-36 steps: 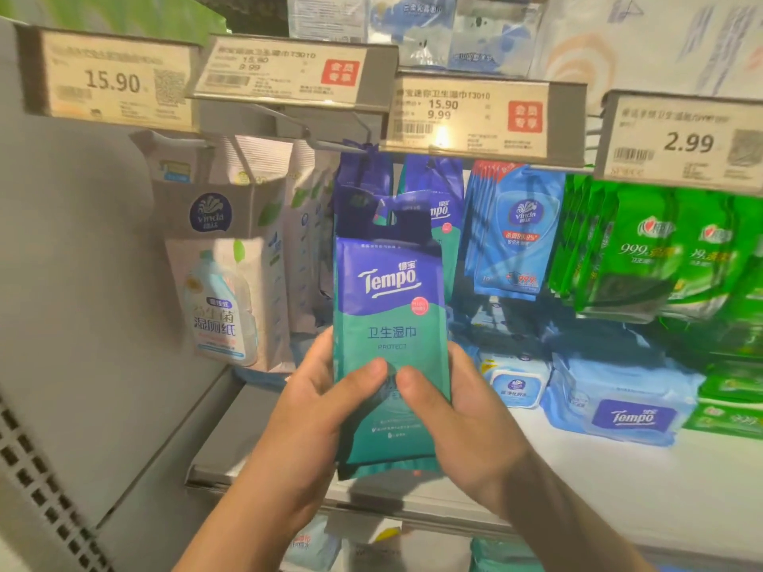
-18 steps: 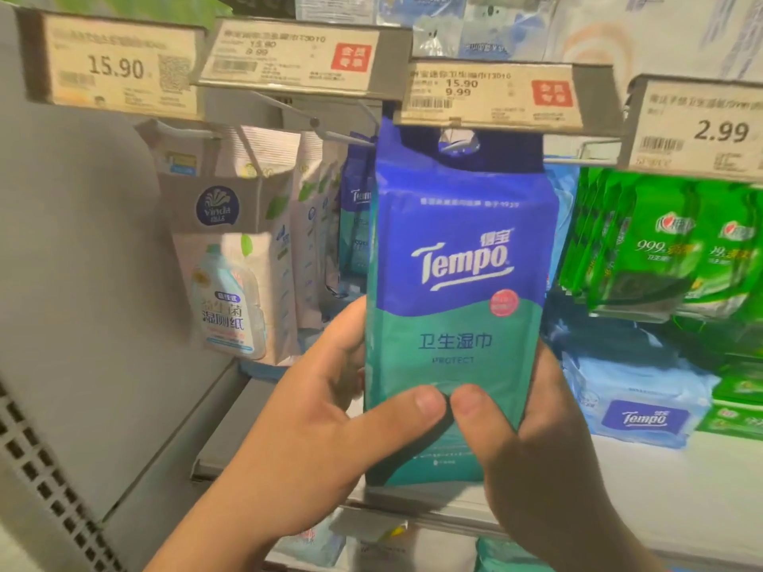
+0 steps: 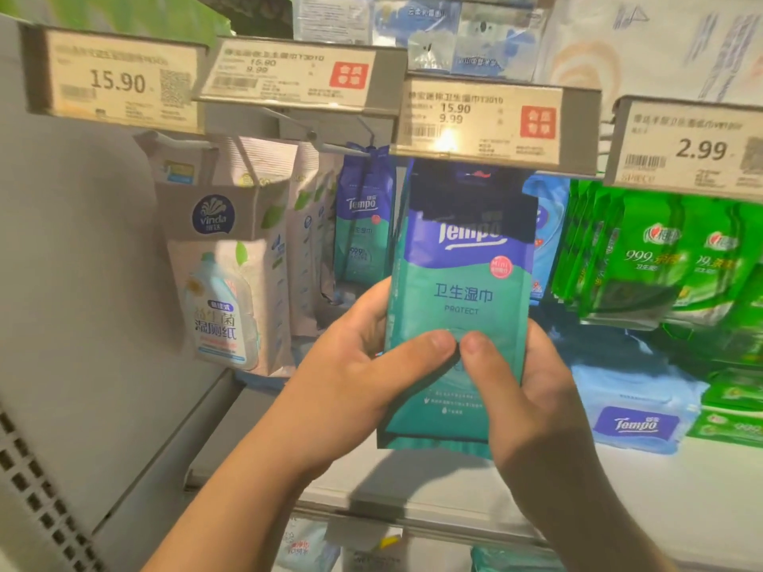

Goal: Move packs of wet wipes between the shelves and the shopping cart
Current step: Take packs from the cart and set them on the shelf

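A person holds a Tempo pack [image 3: 458, 307] upright in both hands before a shop shelf [image 3: 681, 480], its top edge just under the middle price tag [image 3: 481, 122]. The left hand [image 3: 351, 381] wraps the pack's left edge and the right hand [image 3: 532, 390] its right edge, fingers behind, both thumbs pressed on the front and nearly touching. No cart is in view. Whether this pack is coming off its peg or going back on cannot be told; judged from the display, it sits close to the peg row, and the transfer is not yet finished either way.

The pack reads "Tempo", "卫生湿巾", "PROTECT", with a pink "Mini" badge. The tag above it shows 15.90 and 9.99 beside a red stamp. Left of the pack hang more Tempo packs [image 3: 363, 225], then a Vinda pack [image 3: 225, 274] marked "湿厕纸", under tags reading 15.90 and 15.90 / 9.99. Right of the pack hang green packs [image 3: 660, 258] printed "999", under a 2.99 tag [image 3: 693, 150]. Below those, a blue Tempo bundle [image 3: 636, 410] lies on the shelf.
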`<state>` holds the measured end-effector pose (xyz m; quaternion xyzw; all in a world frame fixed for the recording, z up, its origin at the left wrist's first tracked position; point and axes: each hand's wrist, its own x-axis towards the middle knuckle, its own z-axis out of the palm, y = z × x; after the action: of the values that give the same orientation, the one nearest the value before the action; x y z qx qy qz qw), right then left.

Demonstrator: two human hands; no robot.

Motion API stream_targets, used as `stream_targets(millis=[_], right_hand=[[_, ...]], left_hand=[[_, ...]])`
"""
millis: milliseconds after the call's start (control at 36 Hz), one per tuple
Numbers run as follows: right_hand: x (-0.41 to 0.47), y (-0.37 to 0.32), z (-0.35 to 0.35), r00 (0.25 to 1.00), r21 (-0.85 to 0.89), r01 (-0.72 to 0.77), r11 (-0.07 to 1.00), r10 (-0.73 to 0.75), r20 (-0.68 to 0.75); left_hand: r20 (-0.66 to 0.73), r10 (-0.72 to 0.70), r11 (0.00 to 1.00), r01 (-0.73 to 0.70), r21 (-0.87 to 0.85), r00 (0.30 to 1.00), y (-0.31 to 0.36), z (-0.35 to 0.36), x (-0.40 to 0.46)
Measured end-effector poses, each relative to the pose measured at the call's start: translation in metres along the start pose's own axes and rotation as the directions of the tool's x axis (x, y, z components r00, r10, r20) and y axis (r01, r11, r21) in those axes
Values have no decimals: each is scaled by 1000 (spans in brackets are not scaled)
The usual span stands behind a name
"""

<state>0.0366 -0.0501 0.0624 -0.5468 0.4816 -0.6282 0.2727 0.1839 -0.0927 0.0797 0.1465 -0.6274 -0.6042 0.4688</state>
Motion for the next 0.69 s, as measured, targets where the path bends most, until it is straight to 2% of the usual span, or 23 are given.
stream_targets(millis=[222, 417, 528, 694], right_hand=[[-4, 13, -2, 997, -47, -71, 996, 72, 18], [-7, 3, -6, 998, -188, 62, 980, -66, -15], [-10, -6, -7, 991, -166, 124, 978, -131, -27], [-11, -15, -5, 980, -135, 187, 973, -194, -42]], left_hand=[[-9, -31, 999, 31, 41, 999, -15, -4, -2], [54, 104, 995, -103, -15, 993, -11, 1, -10], [62, 176, 984, -176, -1, 982, -5, 3, -11], [78, 214, 977, -214, -6, 974, 1, 6, -9]])
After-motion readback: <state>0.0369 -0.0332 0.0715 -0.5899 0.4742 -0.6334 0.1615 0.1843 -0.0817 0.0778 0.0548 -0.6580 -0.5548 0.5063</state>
